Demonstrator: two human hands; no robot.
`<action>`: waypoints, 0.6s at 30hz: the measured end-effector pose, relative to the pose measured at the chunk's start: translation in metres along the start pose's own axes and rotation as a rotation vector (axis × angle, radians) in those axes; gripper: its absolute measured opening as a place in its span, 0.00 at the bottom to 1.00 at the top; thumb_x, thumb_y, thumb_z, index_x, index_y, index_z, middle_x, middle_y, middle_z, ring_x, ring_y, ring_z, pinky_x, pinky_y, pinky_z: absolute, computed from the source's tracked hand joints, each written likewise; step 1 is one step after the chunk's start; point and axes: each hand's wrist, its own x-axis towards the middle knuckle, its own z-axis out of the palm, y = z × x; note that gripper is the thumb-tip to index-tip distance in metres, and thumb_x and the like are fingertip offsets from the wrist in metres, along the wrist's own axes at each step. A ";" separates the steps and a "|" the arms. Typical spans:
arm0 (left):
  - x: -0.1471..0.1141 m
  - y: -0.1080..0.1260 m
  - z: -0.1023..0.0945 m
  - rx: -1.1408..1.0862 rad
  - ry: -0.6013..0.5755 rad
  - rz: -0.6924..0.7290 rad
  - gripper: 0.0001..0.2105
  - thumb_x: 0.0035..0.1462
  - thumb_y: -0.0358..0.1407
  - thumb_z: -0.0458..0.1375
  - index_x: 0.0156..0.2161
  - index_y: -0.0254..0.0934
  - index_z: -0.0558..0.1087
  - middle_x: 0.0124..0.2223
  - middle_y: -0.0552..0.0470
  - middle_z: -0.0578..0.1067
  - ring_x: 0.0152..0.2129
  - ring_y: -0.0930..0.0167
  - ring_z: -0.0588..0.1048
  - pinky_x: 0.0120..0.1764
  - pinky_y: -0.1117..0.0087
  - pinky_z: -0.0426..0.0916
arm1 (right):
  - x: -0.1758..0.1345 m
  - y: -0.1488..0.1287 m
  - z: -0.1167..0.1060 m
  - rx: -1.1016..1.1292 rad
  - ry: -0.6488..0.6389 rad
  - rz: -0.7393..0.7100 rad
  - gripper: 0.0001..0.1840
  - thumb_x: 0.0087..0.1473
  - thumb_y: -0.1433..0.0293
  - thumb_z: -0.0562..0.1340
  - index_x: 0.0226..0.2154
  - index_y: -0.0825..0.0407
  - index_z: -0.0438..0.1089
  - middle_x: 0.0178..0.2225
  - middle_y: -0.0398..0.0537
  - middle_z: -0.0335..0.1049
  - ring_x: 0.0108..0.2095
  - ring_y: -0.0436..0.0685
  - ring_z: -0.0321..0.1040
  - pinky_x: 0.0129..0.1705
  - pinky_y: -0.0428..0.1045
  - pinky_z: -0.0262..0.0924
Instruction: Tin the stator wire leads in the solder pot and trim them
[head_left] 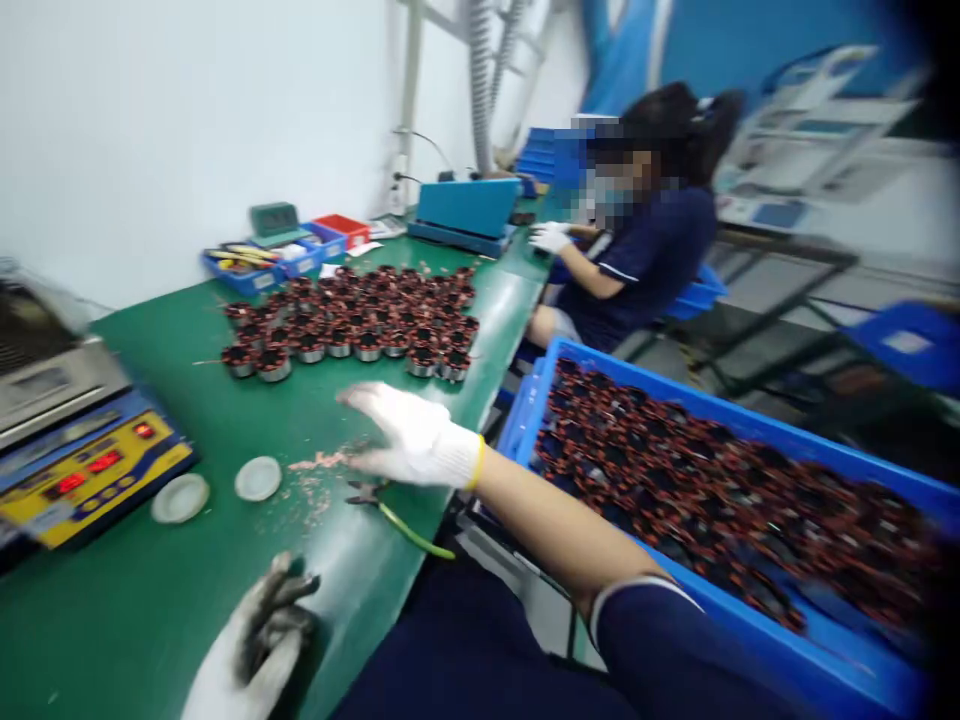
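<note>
My right hand (416,437), in a white glove with a yellow cuff edge, hovers over the green table with its fingers stretched out and apart. Nothing shows in it. Just below it lie cutting pliers (401,523) with green handles, near the table's edge. Small copper-coloured scraps (315,480) are strewn left of that hand. My left hand (259,630), in a white glove with blackened fingers, is low on the table, fingers loosely bent and apart, with no object visible in it. Beyond both hands stand many copper-wound stators (367,340) in a cluster.
Two small pale dishes (258,479) sit beside a yellow-and-blue device (97,470) with red digits. To my right, a blue crate (675,400) is filled with wound stators. Small bins (244,270) stand along the wall. A co-worker (645,220) sits farther down the bench.
</note>
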 end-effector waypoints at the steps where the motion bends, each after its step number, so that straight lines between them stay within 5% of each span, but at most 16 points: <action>1: -0.001 0.001 0.001 0.014 -0.013 0.005 0.33 0.48 0.47 0.71 0.58 0.39 0.68 0.48 0.43 0.81 0.43 0.62 0.79 0.46 0.66 0.75 | 0.036 0.000 0.008 -0.098 -0.032 0.000 0.41 0.54 0.57 0.67 0.65 0.52 0.56 0.64 0.56 0.58 0.60 0.63 0.63 0.60 0.57 0.62; 5: -0.002 0.006 0.007 0.060 -0.065 0.036 0.32 0.53 0.48 0.67 0.59 0.34 0.69 0.48 0.38 0.80 0.44 0.62 0.78 0.47 0.67 0.74 | 0.150 0.001 0.043 -0.291 -0.085 0.024 0.36 0.53 0.65 0.67 0.62 0.54 0.61 0.65 0.62 0.55 0.61 0.70 0.59 0.60 0.64 0.57; 9: 0.000 0.008 0.005 0.068 -0.063 0.064 0.31 0.53 0.51 0.66 0.57 0.34 0.71 0.48 0.37 0.80 0.44 0.61 0.78 0.45 0.67 0.74 | 0.195 0.006 0.070 -0.330 -0.093 0.059 0.17 0.56 0.69 0.64 0.46 0.62 0.75 0.62 0.69 0.58 0.63 0.76 0.53 0.62 0.69 0.51; 13: 0.002 0.012 0.006 0.010 -0.017 0.018 0.33 0.48 0.52 0.69 0.55 0.34 0.73 0.47 0.37 0.81 0.38 0.63 0.79 0.44 0.65 0.75 | 0.183 0.005 0.071 -0.308 -0.088 0.013 0.13 0.56 0.66 0.65 0.39 0.59 0.78 0.62 0.63 0.60 0.66 0.75 0.47 0.66 0.70 0.43; 18: -0.006 0.041 0.019 -0.269 0.183 0.016 0.39 0.52 0.52 0.66 0.64 0.39 0.60 0.56 0.37 0.76 0.33 0.63 0.80 0.40 0.59 0.77 | 0.105 -0.038 0.060 -0.176 -0.086 -0.141 0.18 0.55 0.55 0.65 0.40 0.50 0.78 0.63 0.49 0.59 0.68 0.69 0.43 0.66 0.63 0.48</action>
